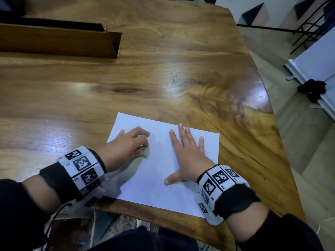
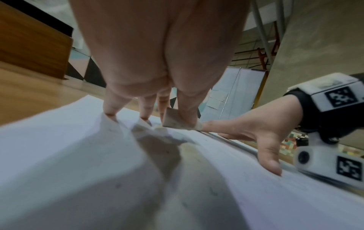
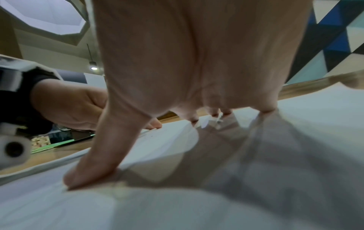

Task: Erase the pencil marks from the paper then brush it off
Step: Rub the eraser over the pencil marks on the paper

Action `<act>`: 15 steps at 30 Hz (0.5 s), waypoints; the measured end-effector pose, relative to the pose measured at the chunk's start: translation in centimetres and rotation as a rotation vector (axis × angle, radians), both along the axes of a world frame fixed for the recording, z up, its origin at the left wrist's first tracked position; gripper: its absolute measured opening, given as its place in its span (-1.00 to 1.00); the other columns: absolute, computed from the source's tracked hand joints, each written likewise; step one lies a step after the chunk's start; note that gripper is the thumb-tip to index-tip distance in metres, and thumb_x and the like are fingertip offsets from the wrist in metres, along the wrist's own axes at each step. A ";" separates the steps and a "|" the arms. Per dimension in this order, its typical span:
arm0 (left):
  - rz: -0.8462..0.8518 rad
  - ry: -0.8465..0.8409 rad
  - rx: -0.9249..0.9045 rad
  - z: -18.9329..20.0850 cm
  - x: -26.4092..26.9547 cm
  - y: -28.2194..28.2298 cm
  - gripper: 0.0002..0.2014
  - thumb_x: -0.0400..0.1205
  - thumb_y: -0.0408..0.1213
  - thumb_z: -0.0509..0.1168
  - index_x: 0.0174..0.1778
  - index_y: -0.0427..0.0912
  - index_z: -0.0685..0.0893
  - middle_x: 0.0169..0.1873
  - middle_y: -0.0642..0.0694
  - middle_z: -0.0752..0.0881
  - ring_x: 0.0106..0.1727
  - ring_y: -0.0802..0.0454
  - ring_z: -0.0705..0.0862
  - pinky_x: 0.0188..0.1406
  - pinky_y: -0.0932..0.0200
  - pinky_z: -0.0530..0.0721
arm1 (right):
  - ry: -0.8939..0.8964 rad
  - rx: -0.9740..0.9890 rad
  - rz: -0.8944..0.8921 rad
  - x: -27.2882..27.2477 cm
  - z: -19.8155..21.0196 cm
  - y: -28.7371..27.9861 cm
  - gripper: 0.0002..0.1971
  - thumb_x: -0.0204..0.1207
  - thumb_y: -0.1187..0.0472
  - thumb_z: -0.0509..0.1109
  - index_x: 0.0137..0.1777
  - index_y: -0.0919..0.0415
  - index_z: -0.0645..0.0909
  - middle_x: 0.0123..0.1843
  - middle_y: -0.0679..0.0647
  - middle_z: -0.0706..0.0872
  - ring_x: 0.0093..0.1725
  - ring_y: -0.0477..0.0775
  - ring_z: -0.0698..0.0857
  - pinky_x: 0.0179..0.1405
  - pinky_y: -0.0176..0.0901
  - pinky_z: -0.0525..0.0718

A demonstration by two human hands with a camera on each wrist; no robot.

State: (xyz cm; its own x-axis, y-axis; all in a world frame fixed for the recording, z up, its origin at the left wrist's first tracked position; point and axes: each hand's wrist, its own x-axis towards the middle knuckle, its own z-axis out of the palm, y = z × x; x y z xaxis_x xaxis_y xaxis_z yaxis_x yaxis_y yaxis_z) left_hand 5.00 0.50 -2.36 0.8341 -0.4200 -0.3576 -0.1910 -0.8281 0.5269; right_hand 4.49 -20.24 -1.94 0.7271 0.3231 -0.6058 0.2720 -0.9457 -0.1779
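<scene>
Wooden box (image 1: 59, 40) sits far; left fingers (image 2: 185, 109) pinch eraser (image 2: 177, 119), right fingers (image 1: 183, 134) flat.

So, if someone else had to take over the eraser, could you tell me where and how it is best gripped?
Pinch the eraser across its two broad flat faces, from above, as the left hand does now: thumb on one face, fingers on the other. It is a small block, so the bottom edge stays free to rub the paper.
</scene>
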 end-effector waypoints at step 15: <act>0.296 -0.185 0.075 1.6 4.8 -5.2 -0.82 0.50 -0.31 0.32 -0.02 -0.29 0.66 -0.05 -0.35 0.69 -0.02 -0.29 0.63 -0.07 0.02 0.58 | -0.006 0.010 0.014 -0.1 0.0 0.8 0.43 0.12 -0.34 0.58 0.59 -0.05 -0.55 0.57 0.08 -0.67 0.58 0.12 -0.58 0.52 0.42 -0.41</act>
State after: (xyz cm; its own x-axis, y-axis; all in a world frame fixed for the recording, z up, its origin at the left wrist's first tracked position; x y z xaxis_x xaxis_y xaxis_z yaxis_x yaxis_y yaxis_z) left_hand 9.82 -4.67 -0.78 0.9693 -0.1286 -0.2096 -0.0235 -0.8968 0.4418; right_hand 4.38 -19.41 -1.92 0.7260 0.3394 -0.5981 0.2862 -0.9399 -0.1860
